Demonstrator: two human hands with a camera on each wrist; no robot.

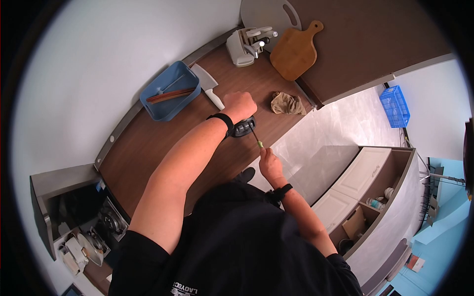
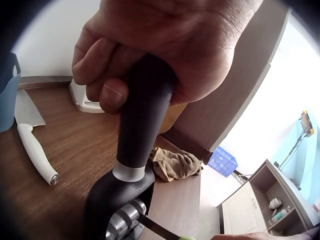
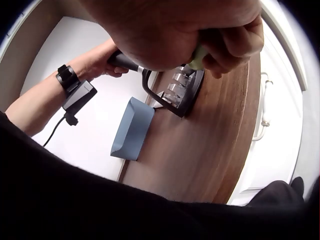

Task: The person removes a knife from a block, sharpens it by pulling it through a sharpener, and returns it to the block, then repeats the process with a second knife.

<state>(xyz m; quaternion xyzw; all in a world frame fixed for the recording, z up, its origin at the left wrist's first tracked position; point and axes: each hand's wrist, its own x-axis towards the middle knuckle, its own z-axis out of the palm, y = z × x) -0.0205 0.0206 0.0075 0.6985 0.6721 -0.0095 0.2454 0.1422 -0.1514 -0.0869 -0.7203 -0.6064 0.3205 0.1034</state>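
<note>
The blue bin (image 1: 178, 108), left, holds sticks (image 1: 171, 95). On the counter (image 1: 148, 148), the left hand (image 1: 239, 106) grips a black sharpener (image 1: 243, 128), the right hand (image 1: 271, 165) a green handle (image 1: 260, 144). Far right: blue basket (image 1: 394, 106).

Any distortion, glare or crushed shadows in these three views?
Head: strong fisheye, dark corners, countertop edge bowed, pale sheen on the floor. Left wrist: background blown near-white above the blue crate, highlights on the knife sharpener's rollers, dark corners. Right wrist: curved countertop edge, black shirt crushed to near-solid black, dark corners.
</note>
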